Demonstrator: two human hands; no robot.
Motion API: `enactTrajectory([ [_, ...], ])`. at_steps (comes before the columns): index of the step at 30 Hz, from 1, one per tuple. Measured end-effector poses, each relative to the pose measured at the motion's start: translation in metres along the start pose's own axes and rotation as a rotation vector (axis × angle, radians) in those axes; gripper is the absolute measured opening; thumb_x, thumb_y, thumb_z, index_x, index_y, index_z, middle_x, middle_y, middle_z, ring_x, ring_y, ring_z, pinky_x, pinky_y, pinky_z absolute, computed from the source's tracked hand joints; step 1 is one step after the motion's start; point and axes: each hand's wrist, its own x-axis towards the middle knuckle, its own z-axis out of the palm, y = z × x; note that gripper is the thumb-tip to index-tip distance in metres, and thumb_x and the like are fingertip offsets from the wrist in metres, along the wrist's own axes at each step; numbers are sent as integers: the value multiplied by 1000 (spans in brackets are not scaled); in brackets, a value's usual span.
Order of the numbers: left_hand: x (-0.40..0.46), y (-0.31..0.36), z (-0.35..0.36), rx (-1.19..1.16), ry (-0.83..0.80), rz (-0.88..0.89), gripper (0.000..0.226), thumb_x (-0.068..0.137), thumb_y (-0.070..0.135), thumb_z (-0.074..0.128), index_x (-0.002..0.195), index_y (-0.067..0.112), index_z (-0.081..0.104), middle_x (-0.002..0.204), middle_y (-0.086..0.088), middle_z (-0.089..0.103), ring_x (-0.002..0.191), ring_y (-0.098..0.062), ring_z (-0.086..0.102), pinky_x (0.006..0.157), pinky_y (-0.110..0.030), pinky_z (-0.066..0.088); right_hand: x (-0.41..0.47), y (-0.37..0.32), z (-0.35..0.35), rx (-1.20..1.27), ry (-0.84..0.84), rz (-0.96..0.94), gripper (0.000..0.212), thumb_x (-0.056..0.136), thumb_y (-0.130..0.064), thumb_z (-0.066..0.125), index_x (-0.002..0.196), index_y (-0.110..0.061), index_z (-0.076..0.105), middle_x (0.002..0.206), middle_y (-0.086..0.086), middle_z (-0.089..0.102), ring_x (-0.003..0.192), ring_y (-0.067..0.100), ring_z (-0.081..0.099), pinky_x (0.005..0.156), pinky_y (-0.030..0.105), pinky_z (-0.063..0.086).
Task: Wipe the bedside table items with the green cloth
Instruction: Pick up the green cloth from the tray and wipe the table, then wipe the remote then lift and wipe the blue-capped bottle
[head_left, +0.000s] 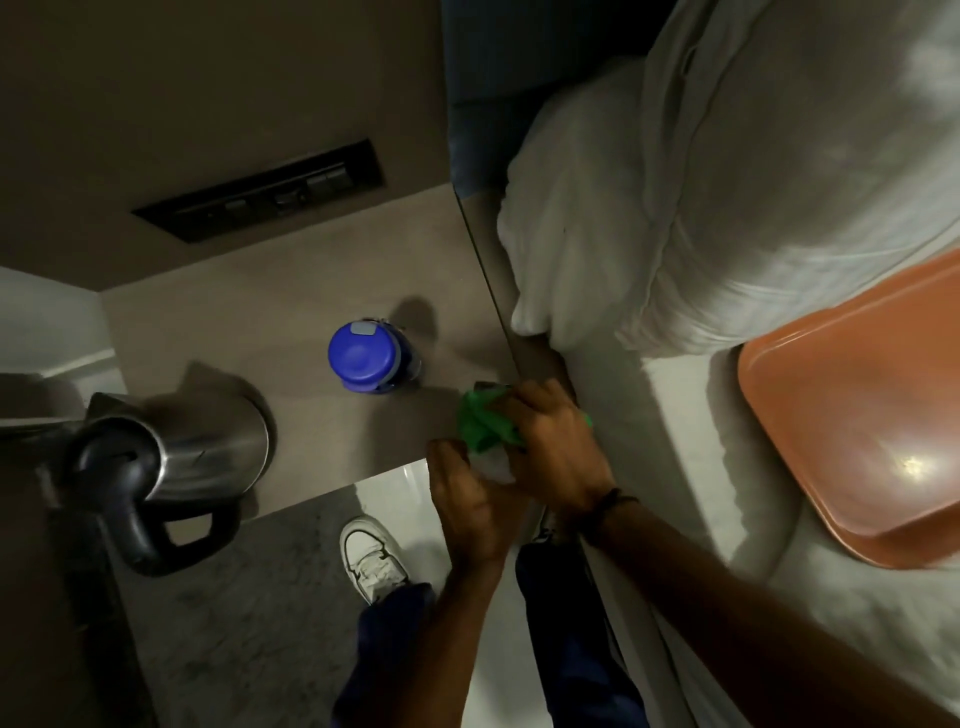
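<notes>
Looking down, I see the bed (727, 467) with white pillows (727, 182) and an orange tray (857, 415) along the right, and the bedside table (291, 291) beside it. A steel kettle (182, 447) stands at the table's left, a blue-lidded bottle (366, 356) near the middle. At the table's front right corner, my right hand (556, 441) is clenched around the green cloth (480, 421), pressing it onto a small pale item (493, 467) that my left hand (467, 499) grips from below; I can't tell what it is.

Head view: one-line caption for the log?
Both hands, left hand and right hand, work the green cloth over a small item at the table edge.
</notes>
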Motion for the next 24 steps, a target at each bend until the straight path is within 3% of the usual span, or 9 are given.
enactTrajectory([
  [2, -9, 1, -5, -30, 28, -37, 54, 59, 43, 83, 95, 30, 44, 90, 8, 53, 78, -9, 56, 64, -7, 46, 20, 7, -2, 17, 48, 128, 41, 78, -3, 69, 118, -9, 67, 113, 13, 66, 104, 35, 54, 83, 40, 50],
  [4, -9, 10, -15, -90, 27, -74, 60, 54, 46, 83, 98, 28, 45, 92, 8, 51, 79, -10, 57, 59, -13, 48, 29, 6, -5, 28, 50, 168, 36, 82, -7, 66, 118, -9, 67, 116, 14, 66, 108, 35, 56, 89, 42, 51],
  [8, 3, 5, -15, -125, 44, -37, 57, 56, 36, 89, 93, 15, 51, 89, 2, 52, 77, -14, 52, 61, -21, 46, 1, 3, -1, 30, -124, -165, 32, 78, -18, 61, 107, -14, 74, 114, 10, 71, 105, 35, 62, 91, 42, 53],
  [10, -1, 9, -10, -110, -26, -28, 61, 56, 47, 85, 95, 13, 53, 92, 4, 51, 81, -14, 55, 61, -11, 44, 8, 19, -7, 99, -61, -41, 27, 76, -16, 74, 104, -16, 76, 115, 9, 72, 108, 33, 64, 92, 42, 53],
  [12, -5, 13, -5, -123, -61, -44, 64, 56, 53, 80, 98, 14, 51, 94, 2, 52, 83, -16, 59, 60, -9, 46, 22, 27, -10, 85, 9, 121, 36, 77, -18, 77, 113, -11, 72, 117, 14, 69, 110, 38, 61, 90, 46, 54],
  [16, 10, 4, 2, -104, -15, -75, 59, 54, 35, 90, 93, 13, 52, 92, 0, 52, 78, -13, 53, 59, -1, 40, 25, 27, -9, -10, -129, -72, 36, 77, -7, 74, 113, -10, 72, 118, 16, 69, 108, 40, 60, 93, 46, 52],
  [18, 18, 1, 6, -33, -14, -151, 61, 54, 35, 89, 98, 14, 52, 96, 3, 50, 83, -15, 55, 56, -4, 36, 20, 44, -19, 10, -138, 37, 35, 83, -4, 68, 117, -13, 71, 121, 14, 70, 110, 36, 63, 94, 42, 53],
  [20, 27, 3, 14, -7, 31, -218, 63, 56, 36, 90, 102, 13, 54, 99, 3, 51, 88, -21, 59, 61, -18, 45, 16, 59, -27, -29, -78, 167, 32, 83, -5, 67, 114, -11, 70, 113, 18, 71, 102, 40, 65, 83, 41, 54],
  [24, 62, 13, 45, -55, 138, -307, 69, 61, 37, 91, 108, -1, 59, 108, -19, 61, 101, -35, 62, 79, -42, 57, 18, 58, -32, -17, 59, 144, 30, 77, -7, 74, 107, -5, 70, 98, 23, 72, 85, 44, 66, 68, 42, 54],
])
